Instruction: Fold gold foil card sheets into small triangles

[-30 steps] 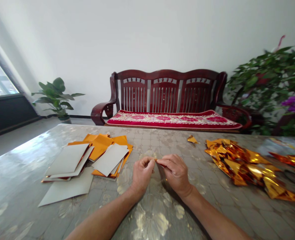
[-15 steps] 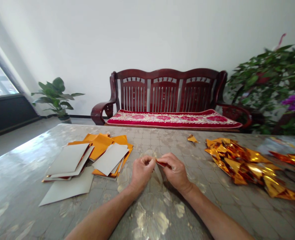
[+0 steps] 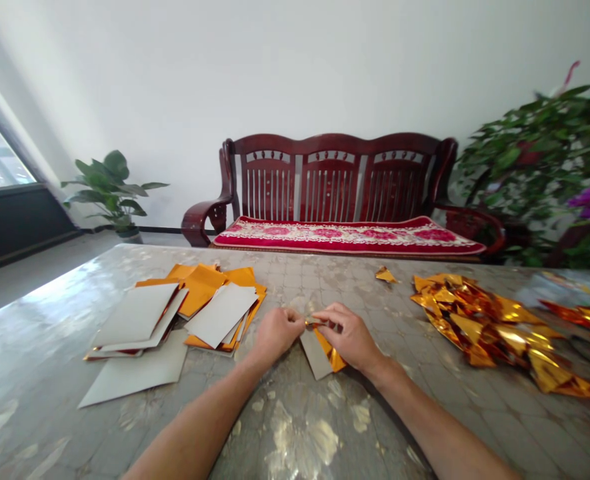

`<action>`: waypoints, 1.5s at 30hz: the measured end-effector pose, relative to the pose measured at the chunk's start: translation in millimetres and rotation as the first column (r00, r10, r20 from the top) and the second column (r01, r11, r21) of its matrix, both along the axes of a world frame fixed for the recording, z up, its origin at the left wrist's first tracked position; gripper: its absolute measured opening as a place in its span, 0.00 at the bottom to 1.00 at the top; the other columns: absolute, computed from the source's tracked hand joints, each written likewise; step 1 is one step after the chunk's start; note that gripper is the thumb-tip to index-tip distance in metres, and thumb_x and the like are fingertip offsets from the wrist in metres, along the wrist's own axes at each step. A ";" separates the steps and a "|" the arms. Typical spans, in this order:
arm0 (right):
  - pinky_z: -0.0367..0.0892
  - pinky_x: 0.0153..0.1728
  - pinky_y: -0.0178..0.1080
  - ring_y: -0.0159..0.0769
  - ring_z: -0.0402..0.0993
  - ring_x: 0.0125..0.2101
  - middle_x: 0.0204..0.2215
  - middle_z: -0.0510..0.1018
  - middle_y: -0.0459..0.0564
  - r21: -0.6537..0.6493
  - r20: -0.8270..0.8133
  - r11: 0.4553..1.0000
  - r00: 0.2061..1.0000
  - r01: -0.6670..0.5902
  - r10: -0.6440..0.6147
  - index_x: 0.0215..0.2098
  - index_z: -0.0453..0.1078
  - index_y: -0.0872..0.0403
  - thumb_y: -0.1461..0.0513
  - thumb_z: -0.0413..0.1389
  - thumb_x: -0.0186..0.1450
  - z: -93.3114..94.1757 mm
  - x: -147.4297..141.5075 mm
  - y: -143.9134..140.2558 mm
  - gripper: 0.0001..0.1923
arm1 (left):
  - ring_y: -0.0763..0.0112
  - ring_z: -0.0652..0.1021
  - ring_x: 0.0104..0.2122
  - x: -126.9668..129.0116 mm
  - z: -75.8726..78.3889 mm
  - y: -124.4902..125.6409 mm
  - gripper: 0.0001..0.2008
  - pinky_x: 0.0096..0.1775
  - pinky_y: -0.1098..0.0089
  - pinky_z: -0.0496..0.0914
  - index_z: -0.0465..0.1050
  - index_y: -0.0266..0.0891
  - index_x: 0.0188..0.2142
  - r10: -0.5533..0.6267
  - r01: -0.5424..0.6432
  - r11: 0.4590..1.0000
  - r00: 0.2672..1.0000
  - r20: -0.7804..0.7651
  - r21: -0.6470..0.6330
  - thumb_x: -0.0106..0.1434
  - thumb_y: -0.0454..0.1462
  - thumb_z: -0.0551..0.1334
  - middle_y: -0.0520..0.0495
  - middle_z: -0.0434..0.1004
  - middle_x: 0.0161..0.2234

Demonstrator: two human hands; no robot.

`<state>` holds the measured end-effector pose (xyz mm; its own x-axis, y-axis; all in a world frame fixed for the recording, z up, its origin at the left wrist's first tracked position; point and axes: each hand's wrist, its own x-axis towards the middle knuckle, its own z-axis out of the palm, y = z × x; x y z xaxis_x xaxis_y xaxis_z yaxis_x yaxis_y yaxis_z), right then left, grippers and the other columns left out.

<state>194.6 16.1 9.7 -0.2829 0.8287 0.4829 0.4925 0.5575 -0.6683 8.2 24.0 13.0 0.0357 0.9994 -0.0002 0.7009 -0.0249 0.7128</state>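
Note:
Both of my hands meet at the middle of the table on one sheet of gold foil paper, grey on its back. My left hand pinches its far corner with closed fingers. My right hand pinches the same far edge from the right, its palm over the sheet. The sheet lies partly folded, with its near end resting on the table. A loose stack of flat gold and grey sheets lies to the left of my left hand.
A pile of folded gold foil pieces spreads to the right, and one small folded piece lies apart behind it. Beyond the table stand a red wooden bench, a potted plant at left and a leafy plant at right.
The sheet, earlier almost hidden between my fingers, now shows below my hands with its grey back and gold face. Both hands have shifted slightly away from me.

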 end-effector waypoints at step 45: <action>0.63 0.40 0.39 0.37 0.69 0.35 0.32 0.77 0.49 0.167 0.561 0.954 0.820 -0.247 0.114 0.41 0.77 0.50 0.64 0.54 0.68 5.1 0.1 -14.5 0.10 | 0.65 0.77 0.38 -5.2 1.2 -2.7 0.11 0.39 0.70 0.65 0.76 0.41 0.39 0.029 0.049 0.978 0.931 -0.365 0.203 0.58 0.43 0.64 0.47 0.80 0.38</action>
